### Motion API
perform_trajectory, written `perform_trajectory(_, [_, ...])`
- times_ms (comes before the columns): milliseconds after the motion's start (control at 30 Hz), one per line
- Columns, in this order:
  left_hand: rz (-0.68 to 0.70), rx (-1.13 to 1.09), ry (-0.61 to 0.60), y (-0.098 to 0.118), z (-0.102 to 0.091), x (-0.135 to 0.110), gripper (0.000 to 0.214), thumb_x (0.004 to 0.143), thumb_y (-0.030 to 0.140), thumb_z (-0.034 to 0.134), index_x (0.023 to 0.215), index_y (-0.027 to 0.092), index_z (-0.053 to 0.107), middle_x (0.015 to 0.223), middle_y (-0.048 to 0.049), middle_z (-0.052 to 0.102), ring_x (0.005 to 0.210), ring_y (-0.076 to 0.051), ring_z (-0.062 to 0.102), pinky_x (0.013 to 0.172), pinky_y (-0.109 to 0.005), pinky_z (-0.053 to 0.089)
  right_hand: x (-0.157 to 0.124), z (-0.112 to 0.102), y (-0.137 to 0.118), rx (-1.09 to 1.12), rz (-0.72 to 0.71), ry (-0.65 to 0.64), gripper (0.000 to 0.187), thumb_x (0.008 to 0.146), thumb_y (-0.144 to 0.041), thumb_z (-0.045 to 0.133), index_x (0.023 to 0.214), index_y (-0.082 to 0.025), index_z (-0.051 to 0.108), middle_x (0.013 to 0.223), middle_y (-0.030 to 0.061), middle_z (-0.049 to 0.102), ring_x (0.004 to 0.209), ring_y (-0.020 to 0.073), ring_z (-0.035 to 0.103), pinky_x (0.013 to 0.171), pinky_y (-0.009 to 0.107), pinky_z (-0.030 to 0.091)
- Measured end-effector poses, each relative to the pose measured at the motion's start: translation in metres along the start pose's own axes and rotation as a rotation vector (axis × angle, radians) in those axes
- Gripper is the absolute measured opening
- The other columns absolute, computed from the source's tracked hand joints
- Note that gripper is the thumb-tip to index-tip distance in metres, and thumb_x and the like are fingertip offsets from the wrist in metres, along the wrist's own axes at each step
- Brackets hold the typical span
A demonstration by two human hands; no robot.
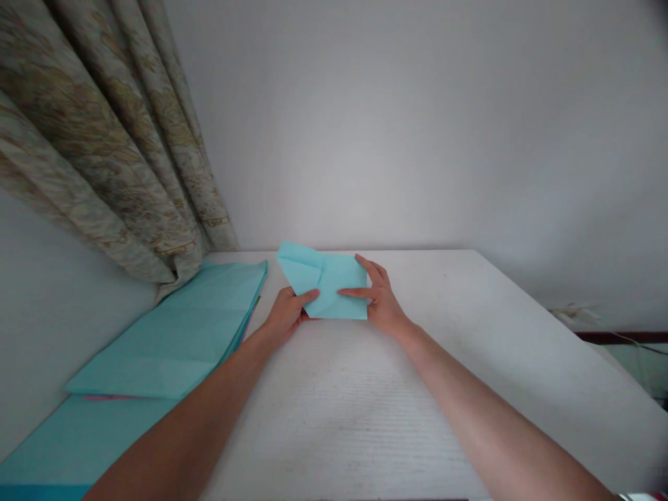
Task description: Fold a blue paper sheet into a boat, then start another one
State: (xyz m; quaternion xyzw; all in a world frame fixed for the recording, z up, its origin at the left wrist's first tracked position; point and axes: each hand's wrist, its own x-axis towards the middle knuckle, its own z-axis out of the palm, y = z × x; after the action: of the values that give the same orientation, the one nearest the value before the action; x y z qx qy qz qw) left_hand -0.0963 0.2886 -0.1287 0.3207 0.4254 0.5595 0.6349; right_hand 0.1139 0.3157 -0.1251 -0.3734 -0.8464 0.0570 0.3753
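A light-blue sheet of folded paper (344,271) is held just above the far part of the white table. Creases and overlapping flaps show on it, and its upper left end slants out to a point. My left hand (286,312) pinches the lower left edge, thumb on the front face and the other fingers mostly hidden beneath. At the right edge is my right hand (385,300), closed on the paper. One of its digits lies across the front face, while another reaches the top right corner.
On the left of the white table (334,410) lies a stack of blue paper sheets (172,341), with thin pink edges showing. A patterned curtain (125,132) hangs over its far end. Behind the table rises a pale wall (365,125). A cable (634,341) runs beyond the right edge.
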Motion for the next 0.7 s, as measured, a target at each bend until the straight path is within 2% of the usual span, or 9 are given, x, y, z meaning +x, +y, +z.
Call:
perform_trajectory(67, [-0.017, -0.035, -0.048, 0.0004, 0.0016, -0.0024, 0.031, 0.066, 0.011, 0.072, 0.096, 0.007, 0.065, 0.102, -0.0165, 0.068, 0.08, -0.025, 0.068, 0.071, -0.036, 0.059, 0.0006, -0.0016, -0.002, -0.07, -0.03, -0.029, 0.034, 0.072, -0.018, 0.068, 0.096, -0.043, 0.068, 0.15, -0.0151, 0.01, 0.133, 0.0347, 0.016, 0.104, 0.056, 0.021])
perform_trajectory(167, [-0.035, -0.057, -0.122, 0.0014, 0.0026, -0.005, 0.041, 0.064, 0.008, 0.074, 0.103, 0.009, 0.063, 0.108, -0.0165, 0.066, 0.086, -0.025, 0.067, 0.076, -0.038, 0.058, 0.0016, -0.005, -0.0054, -0.13, -0.046, -0.025, 0.032, 0.072, -0.023, 0.071, 0.095, -0.044, 0.068, 0.15, -0.0183, 0.0, 0.136, 0.0374, 0.004, 0.104, 0.059, 0.016])
perform_trajectory(333, [-0.044, -0.057, -0.142, 0.0022, 0.0002, -0.0043, 0.043, 0.063, 0.007, 0.074, 0.104, 0.008, 0.062, 0.109, -0.0164, 0.066, 0.087, -0.025, 0.067, 0.079, -0.038, 0.057, 0.0024, -0.0072, -0.0095, -0.138, -0.048, -0.019, 0.023, 0.072, -0.033, 0.071, 0.093, -0.042, 0.069, 0.149, -0.0179, -0.005, 0.137, 0.0377, -0.002, 0.104, 0.06, 0.015])
perform_trajectory(500, [-0.027, -0.035, -0.146, 0.0013, -0.0008, -0.0039, 0.045, 0.06, 0.006, 0.076, 0.104, 0.01, 0.063, 0.109, -0.0155, 0.066, 0.087, -0.025, 0.067, 0.077, -0.038, 0.057, 0.0026, -0.0054, -0.009, -0.099, 0.001, 0.002, 0.027, 0.071, -0.021, 0.071, 0.09, -0.04, 0.07, 0.149, -0.0176, 0.001, 0.137, 0.0353, -0.002, 0.107, 0.059, 0.013])
perform_trajectory(633, [-0.008, 0.025, -0.151, 0.0, -0.0016, -0.0042, 0.045, 0.059, 0.01, 0.077, 0.102, 0.011, 0.064, 0.105, -0.0146, 0.068, 0.081, -0.023, 0.067, 0.071, -0.035, 0.057, 0.0032, -0.0058, -0.0087, -0.063, 0.005, 0.012, 0.033, 0.067, -0.01, 0.071, 0.084, -0.038, 0.072, 0.148, -0.0211, -0.005, 0.137, 0.0345, -0.004, 0.108, 0.056, 0.012])
perform_trajectory(700, [0.003, 0.065, -0.16, -0.0005, -0.0023, -0.0045, 0.044, 0.058, 0.012, 0.078, 0.1, 0.01, 0.065, 0.101, -0.0139, 0.069, 0.077, -0.022, 0.068, 0.067, -0.034, 0.057, 0.0035, -0.0062, -0.0091, -0.049, 0.014, -0.003, 0.03, 0.064, -0.012, 0.073, 0.081, -0.036, 0.073, 0.148, -0.0211, -0.006, 0.137, 0.0346, -0.005, 0.108, 0.056, 0.011])
